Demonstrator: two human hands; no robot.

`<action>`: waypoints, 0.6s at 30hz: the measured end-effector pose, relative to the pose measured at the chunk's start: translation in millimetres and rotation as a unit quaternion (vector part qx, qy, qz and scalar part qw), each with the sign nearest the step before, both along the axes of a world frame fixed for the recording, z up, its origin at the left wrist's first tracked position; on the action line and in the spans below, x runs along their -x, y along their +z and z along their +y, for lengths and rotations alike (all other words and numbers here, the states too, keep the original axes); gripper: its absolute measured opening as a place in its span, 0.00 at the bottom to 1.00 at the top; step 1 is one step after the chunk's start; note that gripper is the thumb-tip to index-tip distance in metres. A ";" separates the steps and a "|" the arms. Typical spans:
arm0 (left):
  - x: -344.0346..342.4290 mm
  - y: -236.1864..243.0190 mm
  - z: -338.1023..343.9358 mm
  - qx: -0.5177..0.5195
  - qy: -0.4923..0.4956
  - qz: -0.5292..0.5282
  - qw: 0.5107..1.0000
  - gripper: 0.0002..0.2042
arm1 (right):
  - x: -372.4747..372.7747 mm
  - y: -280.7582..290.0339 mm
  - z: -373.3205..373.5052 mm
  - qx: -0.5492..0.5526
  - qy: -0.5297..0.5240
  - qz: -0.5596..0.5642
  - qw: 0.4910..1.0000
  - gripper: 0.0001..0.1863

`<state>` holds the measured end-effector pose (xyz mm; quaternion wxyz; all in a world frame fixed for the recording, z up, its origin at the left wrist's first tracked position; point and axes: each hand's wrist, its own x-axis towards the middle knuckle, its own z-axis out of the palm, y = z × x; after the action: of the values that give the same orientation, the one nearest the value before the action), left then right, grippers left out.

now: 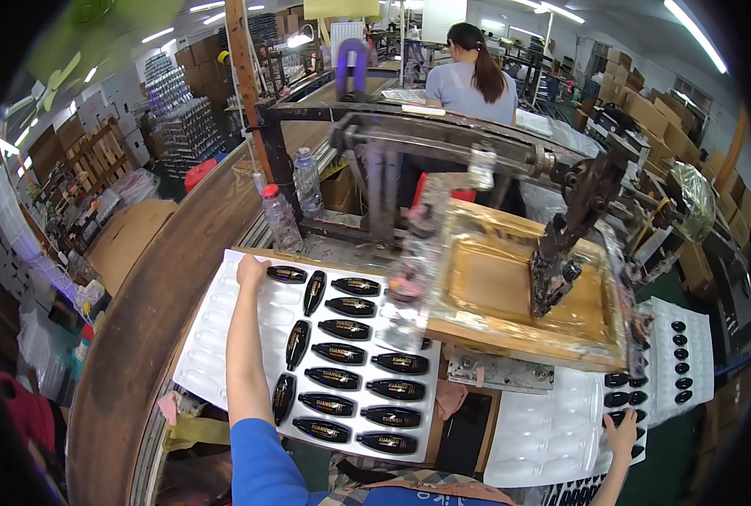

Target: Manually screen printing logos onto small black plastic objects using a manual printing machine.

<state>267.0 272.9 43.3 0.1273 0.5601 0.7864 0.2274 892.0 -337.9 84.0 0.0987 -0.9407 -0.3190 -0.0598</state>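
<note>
Left hand at the upper side of the white moulded tray, fingers bent by the left end of a glossy black bottle-shaped piece — cannot tell if they grip it or just touch. Right hand is curled down over a black piece at the edge of the right-hand tray; hold partly hidden, firmness unclear.

Risks, judged: gold-printed bottle-shaped pieces sit close in the left tray, so a dragging wrist could knock one askew, or smear the print if its ink is wet (can't tell). Left forearm reaches up across that tray, adding to this. Wooden-framed printing screen hangs beside and above, partly blurred; fingers straying under it could get pinched if it drops. Pressing the right-hand tray at its edge might tip it — its support is mostly hidden.

Surface: brown board shows along the left tray's edge; curved wooden bench runs past on the left. Red-capped clear bottle stands behind the tray.

Room: cluttered workshop, strip lights, co-worker with back turned, cartons piled right, stacked goods far left.
</note>
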 end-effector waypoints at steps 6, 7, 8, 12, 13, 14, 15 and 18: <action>-69.9 33.4 -36.9 -0.240 -0.271 -0.169 0.917 0.17 | -15.5 -6.1 -6.9 -0.109 0.045 0.027 0.993 0.19; -87.0 26.3 -40.2 -0.297 -0.374 -0.325 0.816 0.18 | -12.8 -2.5 0.1 -0.142 0.060 0.023 0.988 0.19; -101.5 28.7 -42.7 -0.292 -0.382 -0.331 0.812 0.18 | -3.2 7.1 9.8 -0.188 0.047 0.065 0.979 0.18; -203.8 51.9 -102.5 -0.238 -0.449 -0.398 0.764 0.18 | 74.4 62.4 92.5 -0.327 0.162 0.241 0.899 0.18; -218.8 58.1 -113.5 -0.225 -0.460 -0.412 0.753 0.18 | 94.2 72.5 115.9 -0.350 0.195 0.265 0.877 0.20; -228.6 64.6 -123.1 -0.214 -0.468 -0.425 0.745 0.17 | 110.6 80.4 138.4 -0.351 0.247 0.287 0.857 0.22; -239.4 72.2 -131.0 -0.202 -0.478 -0.442 0.732 0.17 | 122.4 87.7 153.2 -0.351 0.295 0.303 0.836 0.25; -271.5 94.4 -147.5 -0.164 -0.518 -0.492 0.680 0.17 | 132.6 81.0 182.7 -0.321 0.343 0.311 0.826 0.27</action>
<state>538.5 125.4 137.7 0.4999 0.6972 0.1440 0.4933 759.5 -155.2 165.0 0.5035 -0.6545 -0.5362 0.1749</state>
